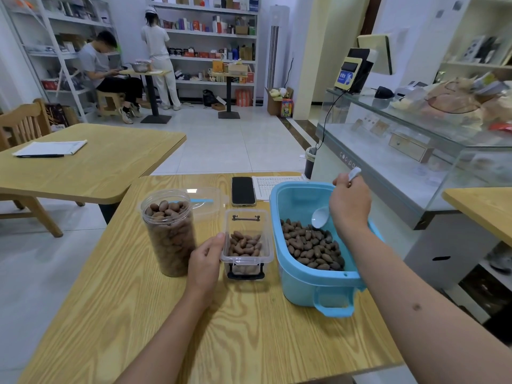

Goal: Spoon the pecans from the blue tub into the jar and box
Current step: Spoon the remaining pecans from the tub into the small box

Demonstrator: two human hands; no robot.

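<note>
Bright, even indoor light, soft shadows, sharp centre, wide-angle bending and softness toward the edges.

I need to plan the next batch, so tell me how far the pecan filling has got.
Done: the jar looks full almost to its rim. In hand: the right hand holds the white spoon over the pecans in the blue tub, its bowl looking empty, while the left hand steadies the box. Left: the box is only partly filled, and many pecans remain in the tub.
</note>
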